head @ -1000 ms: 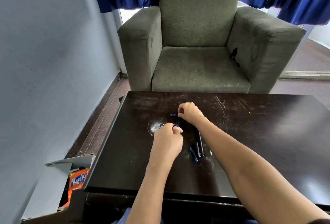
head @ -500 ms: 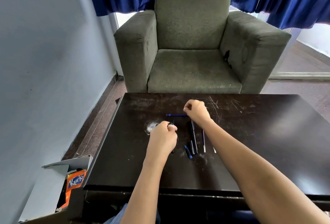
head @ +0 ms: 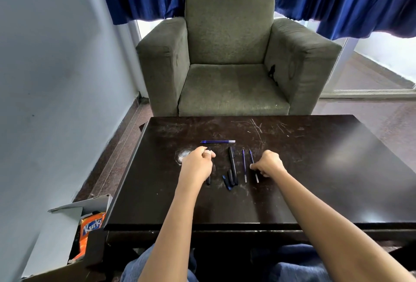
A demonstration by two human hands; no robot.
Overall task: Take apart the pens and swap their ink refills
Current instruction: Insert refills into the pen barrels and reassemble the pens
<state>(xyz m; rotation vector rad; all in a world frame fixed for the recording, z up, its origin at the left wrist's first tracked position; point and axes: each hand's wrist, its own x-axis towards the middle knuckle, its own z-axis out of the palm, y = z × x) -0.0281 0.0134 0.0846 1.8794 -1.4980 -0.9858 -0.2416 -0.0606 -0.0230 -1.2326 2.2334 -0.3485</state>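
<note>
Moved: right hand (head: 269, 166) has come back from the far refill (head: 218, 141), now curled on the rightmost refill (head: 253, 164). Left hand (head: 198, 166): clenched round a black pen barrel (head: 208, 179). Between the hands: black pen (head: 232, 164), blue refill (head: 244, 164), small caps (head: 227, 181).

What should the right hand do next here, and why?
Probably close on the rightmost refill and carry it to the barrel in the left hand. The right hand already rests its fingers on that refill, the left grips an open black barrel, and two other refills lie loose on the table.
</note>
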